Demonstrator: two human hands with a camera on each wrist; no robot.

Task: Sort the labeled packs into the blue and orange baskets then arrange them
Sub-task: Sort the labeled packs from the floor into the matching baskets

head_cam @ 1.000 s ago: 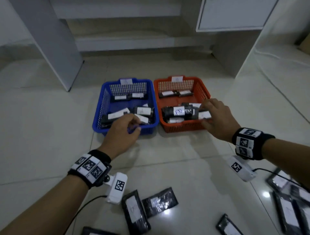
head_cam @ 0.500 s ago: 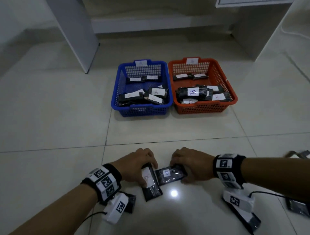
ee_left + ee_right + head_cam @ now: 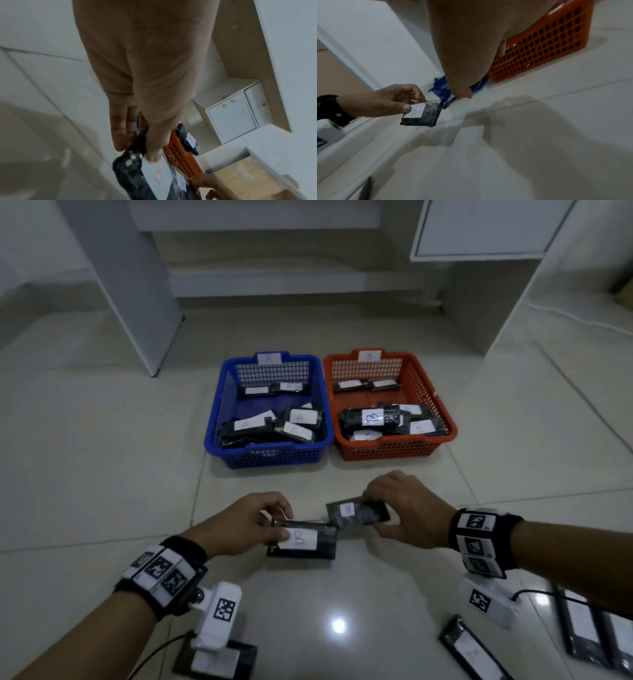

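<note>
My left hand [image 3: 274,525] pinches a black pack with a white label marked B [image 3: 303,542] [image 3: 421,115] above the floor, thumb on the label. My right hand [image 3: 387,508] grips a second black pack [image 3: 358,512] by its right end; its small label reads unclear. Both packs are lifted and overlap at one corner. Behind them on the floor stand the blue basket [image 3: 219,419] tagged A and the orange basket [image 3: 442,405] [image 3: 547,44] tagged B, side by side, each holding several labeled packs.
More black packs lie on the tiles: one under my left wrist [image 3: 215,662], one marked A at lower right [image 3: 474,652], others at the far right edge [image 3: 596,631]. White furniture legs [image 3: 137,285] and a cabinet [image 3: 479,231] stand behind the baskets.
A second ago both hands were at the baskets; they then reached down to two packs on the floor, and now each hand has lifted one pack off the tiles.
</note>
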